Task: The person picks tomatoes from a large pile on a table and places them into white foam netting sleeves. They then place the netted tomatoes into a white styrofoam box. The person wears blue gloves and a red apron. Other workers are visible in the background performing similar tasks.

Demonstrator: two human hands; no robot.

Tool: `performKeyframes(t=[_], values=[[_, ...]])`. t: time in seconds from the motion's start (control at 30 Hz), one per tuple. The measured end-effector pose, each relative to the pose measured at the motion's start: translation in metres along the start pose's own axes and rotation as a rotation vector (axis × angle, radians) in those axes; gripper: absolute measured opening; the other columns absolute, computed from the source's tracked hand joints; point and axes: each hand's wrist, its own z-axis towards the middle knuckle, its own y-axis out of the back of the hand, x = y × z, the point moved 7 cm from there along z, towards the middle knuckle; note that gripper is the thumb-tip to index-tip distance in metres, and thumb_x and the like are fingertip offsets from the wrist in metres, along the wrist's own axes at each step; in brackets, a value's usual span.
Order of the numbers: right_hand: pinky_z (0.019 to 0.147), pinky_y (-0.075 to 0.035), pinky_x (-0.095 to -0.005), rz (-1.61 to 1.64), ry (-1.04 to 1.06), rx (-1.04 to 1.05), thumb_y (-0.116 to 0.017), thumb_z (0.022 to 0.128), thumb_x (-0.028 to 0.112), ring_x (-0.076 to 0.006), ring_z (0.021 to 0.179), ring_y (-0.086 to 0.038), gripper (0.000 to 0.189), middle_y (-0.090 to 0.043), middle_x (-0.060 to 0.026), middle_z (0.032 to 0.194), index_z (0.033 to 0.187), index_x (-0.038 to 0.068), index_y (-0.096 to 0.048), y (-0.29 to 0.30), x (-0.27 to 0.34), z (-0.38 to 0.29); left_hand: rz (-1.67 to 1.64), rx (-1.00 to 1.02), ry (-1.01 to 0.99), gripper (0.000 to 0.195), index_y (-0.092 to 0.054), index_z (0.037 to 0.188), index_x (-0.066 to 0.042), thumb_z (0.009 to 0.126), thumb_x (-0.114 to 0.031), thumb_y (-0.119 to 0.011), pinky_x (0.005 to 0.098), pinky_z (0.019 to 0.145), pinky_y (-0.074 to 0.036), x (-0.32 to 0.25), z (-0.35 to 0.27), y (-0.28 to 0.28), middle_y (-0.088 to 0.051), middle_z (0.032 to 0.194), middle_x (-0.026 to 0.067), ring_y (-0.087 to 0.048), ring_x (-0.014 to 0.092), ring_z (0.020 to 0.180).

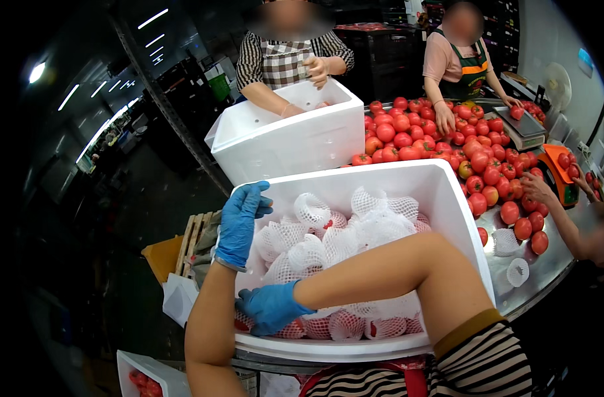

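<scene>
A white foam box point(455, 218) stands before me, holding tomatoes in white foam net sleeves point(346, 325) along its near side. Loose-looking white foam nets point(307, 253) lie heaped over its middle. My left hand point(242, 218), in a blue glove, rests at the box's far left corner, its fingers bent over the rim. My right hand point(272, 307), gloved in blue too, reaches across into the near left corner and lies on the netted tomatoes there. Its fingertips are partly hidden, so whether it grips one does not show.
A co-worker's hands are in a second foam box point(292, 144) just beyond. Many bare tomatoes point(411, 134) cover the metal table point(530, 278) at right, where other people's hands reach. Scales point(522, 124) stand there. A box of tomatoes point(170, 379) sits low at left, near a wooden pallet point(190, 243).
</scene>
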Motion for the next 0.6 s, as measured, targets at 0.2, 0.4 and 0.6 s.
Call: performKeyframes(t=[0.2,0.4,0.6], values=[[0.094,-0.039,-0.0412,0.195,-0.041,-0.019,-0.067,0.068,0.034,-0.0394,0.113,-0.045,0.081,-0.040,-0.0283,0.125,0.133,0.000,-0.031,-0.025,-0.021,0.031,0.001,0.047,-0.037,0.027,-0.060,0.105,-0.004,0.092,-0.026,-0.052,0.0249,0.072,-0.048,0.005,-0.004,-0.004,-0.064,0.091,0.0045,-0.060,0.012,0.078],[0.090,-0.042,-0.0397,0.143,-0.051,-0.117,-0.067,0.067,0.031,-0.0375,0.108,-0.050,0.085,-0.043,-0.0258,0.123,0.134,-0.002,-0.027,-0.002,-0.011,0.002,-0.035,0.121,0.072,0.023,-0.061,0.104,-0.002,0.091,-0.020,-0.054,0.0234,0.073,-0.046,0.012,-0.006,-0.015,-0.061,0.087,0.0032,-0.055,0.010,0.076],[0.090,-0.043,-0.0362,0.280,-0.171,-0.295,-0.067,0.068,0.028,-0.0346,0.107,-0.051,0.082,-0.045,-0.0236,0.120,0.134,-0.002,-0.029,0.052,-0.018,-0.058,-0.047,0.214,0.199,0.029,-0.061,0.105,-0.005,0.092,-0.028,-0.050,0.0255,0.074,-0.047,0.020,-0.008,-0.016,-0.062,0.087,0.0040,-0.059,0.012,0.079]])
